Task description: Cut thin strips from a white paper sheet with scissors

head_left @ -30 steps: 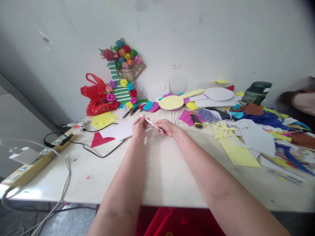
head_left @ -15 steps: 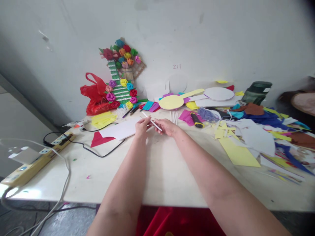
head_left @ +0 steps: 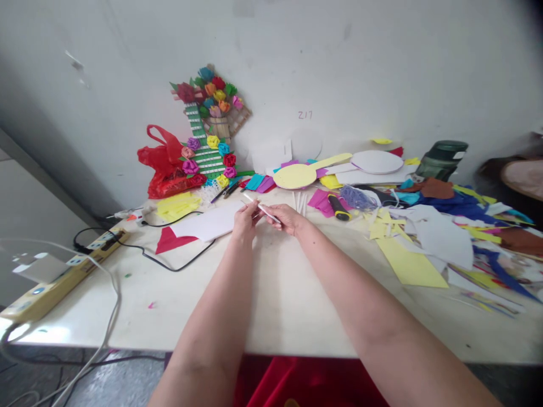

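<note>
White slender stick-like piece (head_left: 268, 213), maybe paper, pinched by left hand (head_left: 246, 219) and right hand (head_left: 285, 219) together, over pale flat surface (head_left: 292, 299), right of flat white sheet (head_left: 207, 223), presumably two-handed for steadiness.

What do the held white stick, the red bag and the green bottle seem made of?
White stick: paper or plastic, too small to tell which; it looks smooth and plain.
Red bag: thin, shiny plastic, judging by its glossy, crumpled folds.
Green bottle: probably hard plastic, as the body looks smooth and partly see-through; glass is possible.
</note>
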Available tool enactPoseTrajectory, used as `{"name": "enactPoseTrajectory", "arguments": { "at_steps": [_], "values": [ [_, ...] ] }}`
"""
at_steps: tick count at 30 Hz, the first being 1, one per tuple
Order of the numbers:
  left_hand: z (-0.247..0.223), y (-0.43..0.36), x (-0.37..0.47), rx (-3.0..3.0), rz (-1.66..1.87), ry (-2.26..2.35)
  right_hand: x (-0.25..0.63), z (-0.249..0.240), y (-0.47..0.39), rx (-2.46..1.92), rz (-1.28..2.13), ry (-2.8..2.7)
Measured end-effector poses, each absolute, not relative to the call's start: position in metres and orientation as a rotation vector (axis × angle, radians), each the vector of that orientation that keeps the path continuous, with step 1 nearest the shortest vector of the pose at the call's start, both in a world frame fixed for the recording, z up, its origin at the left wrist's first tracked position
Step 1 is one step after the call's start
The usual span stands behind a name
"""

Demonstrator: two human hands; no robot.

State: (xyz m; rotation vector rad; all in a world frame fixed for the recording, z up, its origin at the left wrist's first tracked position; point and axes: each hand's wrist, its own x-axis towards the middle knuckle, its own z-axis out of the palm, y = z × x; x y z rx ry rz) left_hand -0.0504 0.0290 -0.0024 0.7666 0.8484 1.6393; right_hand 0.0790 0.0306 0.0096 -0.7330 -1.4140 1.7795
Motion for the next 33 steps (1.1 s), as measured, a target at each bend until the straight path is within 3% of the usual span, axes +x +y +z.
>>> {"name": "enactPoseTrajectory", "arguments": {
  "at_steps": [11, 33],
  "values": [
    [-0.0031, 0.0276, -0.0490, 0.851, 1.691, 0.949, 0.0778, 0.0098, 0.0283, -0.947, 1.588, -1.516],
    [-0.0009, 0.0287, -0.0502, 0.753, 1.756, 0.924, 0.0772, 0.0098, 0.0292, -0.800, 1.752, -1.415]
  ]
}}
